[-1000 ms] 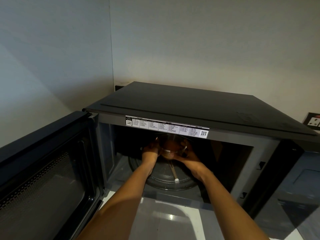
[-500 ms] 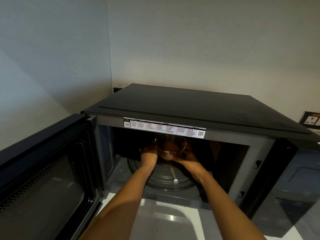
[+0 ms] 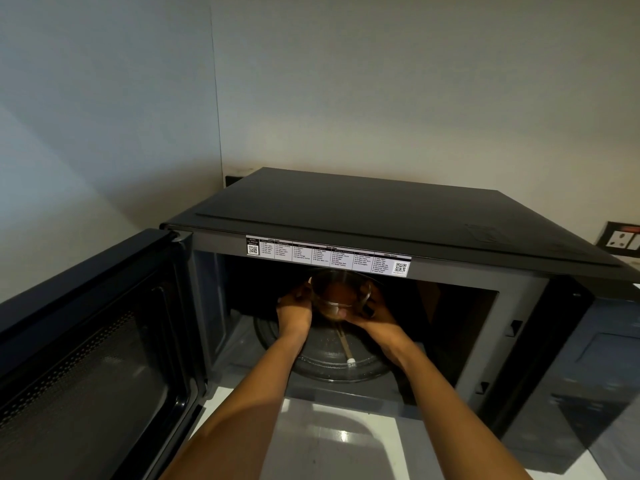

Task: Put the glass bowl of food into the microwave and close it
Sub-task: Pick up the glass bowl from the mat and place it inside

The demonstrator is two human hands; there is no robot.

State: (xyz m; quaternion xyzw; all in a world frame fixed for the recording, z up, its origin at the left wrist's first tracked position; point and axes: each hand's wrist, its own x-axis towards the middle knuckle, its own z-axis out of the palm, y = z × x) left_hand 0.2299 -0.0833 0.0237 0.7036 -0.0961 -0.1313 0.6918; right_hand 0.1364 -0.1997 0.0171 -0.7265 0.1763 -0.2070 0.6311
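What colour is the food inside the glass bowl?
Reddish-brown, seen through the glass bowl in the head view.

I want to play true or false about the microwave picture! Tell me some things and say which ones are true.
1. The microwave door is shut. False: it is swung open to the left.
2. Both hands hold the glass bowl. True: the left hand and the right hand are on either side of it.
3. The bowl is empty. False: there is brown food in it.
4. A round glass turntable lies on the microwave floor. True.
5. The bowl is sitting on top of the microwave. False: it is held inside the opening, above the turntable.
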